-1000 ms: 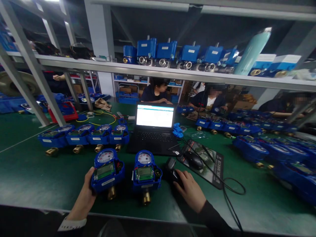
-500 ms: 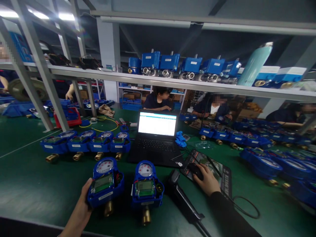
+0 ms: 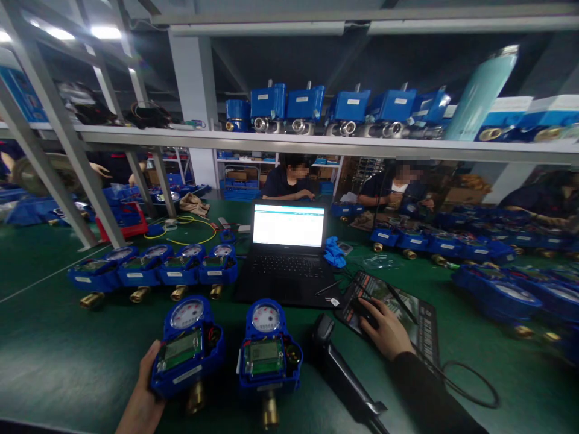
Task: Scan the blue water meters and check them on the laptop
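My left hand (image 3: 143,395) grips the left side of a blue water meter (image 3: 186,349) with a white dial, a green display and a brass fitting, low on the green table. A second blue meter (image 3: 268,355) lies just right of it, untouched. My right hand (image 3: 384,328) rests curled over a black computer mouse (image 3: 362,310) on a dark mouse pad (image 3: 407,319). Between the second meter and my right arm lies a black handheld scanner (image 3: 335,367). An open laptop (image 3: 287,250) with a lit white screen stands behind the two meters.
A row of several blue meters (image 3: 154,271) lies at left behind my hand. More meters (image 3: 488,271) cover the table's right side. A shelf (image 3: 289,141) above carries blue valve units. Other people sit across the table. A black cable (image 3: 470,386) loops at right.
My right hand left the black scanner and went right onto the mouse, where it stays. The left hand keeps its hold on the meter. The view shifted slightly.
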### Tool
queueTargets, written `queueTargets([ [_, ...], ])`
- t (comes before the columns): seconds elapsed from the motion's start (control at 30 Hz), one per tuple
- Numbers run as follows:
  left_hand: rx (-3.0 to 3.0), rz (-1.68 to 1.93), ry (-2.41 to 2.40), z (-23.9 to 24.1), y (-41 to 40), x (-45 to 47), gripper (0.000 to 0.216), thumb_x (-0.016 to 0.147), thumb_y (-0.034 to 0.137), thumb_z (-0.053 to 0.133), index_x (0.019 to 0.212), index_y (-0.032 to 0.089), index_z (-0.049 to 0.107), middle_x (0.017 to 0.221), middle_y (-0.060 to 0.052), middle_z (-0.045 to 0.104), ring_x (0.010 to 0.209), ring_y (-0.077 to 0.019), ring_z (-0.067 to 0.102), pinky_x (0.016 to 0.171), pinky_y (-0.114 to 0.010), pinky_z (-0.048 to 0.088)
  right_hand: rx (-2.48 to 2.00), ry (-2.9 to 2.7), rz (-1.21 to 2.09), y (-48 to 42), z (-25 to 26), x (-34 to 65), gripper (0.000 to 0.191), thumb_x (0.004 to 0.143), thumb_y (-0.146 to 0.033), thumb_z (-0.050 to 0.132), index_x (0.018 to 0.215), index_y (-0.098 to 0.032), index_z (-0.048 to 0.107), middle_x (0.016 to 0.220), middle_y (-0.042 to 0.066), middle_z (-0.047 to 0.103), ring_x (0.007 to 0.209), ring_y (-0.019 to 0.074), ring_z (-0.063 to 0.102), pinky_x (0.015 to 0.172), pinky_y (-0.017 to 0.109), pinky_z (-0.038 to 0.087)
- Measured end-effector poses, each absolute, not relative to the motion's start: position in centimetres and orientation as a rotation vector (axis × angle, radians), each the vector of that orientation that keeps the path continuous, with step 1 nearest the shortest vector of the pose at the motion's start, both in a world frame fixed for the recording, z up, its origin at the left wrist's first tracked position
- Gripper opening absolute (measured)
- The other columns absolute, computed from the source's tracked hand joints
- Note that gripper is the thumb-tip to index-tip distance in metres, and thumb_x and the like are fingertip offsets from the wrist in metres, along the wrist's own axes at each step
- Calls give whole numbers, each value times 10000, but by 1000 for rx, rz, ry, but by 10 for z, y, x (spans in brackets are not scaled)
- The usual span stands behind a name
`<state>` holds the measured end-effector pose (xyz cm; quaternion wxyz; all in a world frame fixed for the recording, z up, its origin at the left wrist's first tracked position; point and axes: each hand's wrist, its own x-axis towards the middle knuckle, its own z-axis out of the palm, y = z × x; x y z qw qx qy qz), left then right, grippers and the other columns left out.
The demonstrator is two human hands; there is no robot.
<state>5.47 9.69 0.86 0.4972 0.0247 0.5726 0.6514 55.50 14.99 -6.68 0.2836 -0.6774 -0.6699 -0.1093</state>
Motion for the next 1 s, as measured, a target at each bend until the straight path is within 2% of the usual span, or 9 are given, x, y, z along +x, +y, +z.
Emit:
queueTargets([
  [0.2, 62, 1568, 1399, 11, 97, 55, 405, 852, 242, 541, 1257, 234, 543, 774, 20, 639, 593, -159, 601, 524, -251, 505, -1821, -1806, -291, 149, -66, 555, 467, 847, -406, 446, 1233, -217, 629, 1247, 122, 554, 1096, 263, 585, 956, 429, 494],
  [0.5, 45, 1548, 1360, 12, 96, 57, 487, 888, 257, 522, 1370, 252, 456, 742, 27, 642, 559, -150, 605, 474, -226, 498, -1796, -1792, -306, 149, -66, 553, 458, 850, -408, 442, 1223, -219, 627, 1240, 115, 557, 1091, 263, 583, 954, 430, 496],
  [0.8, 92, 1538, 1368, 6, 96, 53, 518, 893, 275, 523, 1400, 225, 430, 703, 31, 653, 560, -158, 603, 553, -242, 511, -1793, -1779, -261, 148, -65, 554, 450, 836, -408, 460, 1216, -231, 627, 1243, 108, 561, 1097, 261, 580, 946, 431, 502],
  [1.0, 67, 1560, 1328, 11, 94, 56, 448, 911, 256, 506, 1356, 208, 475, 740, 17, 654, 552, -140, 606, 483, -211, 506, -1761, -1804, -250, 149, -68, 556, 462, 824, -419, 471, 1206, -222, 641, 1230, 119, 567, 1086, 268, 587, 946, 442, 502],
])
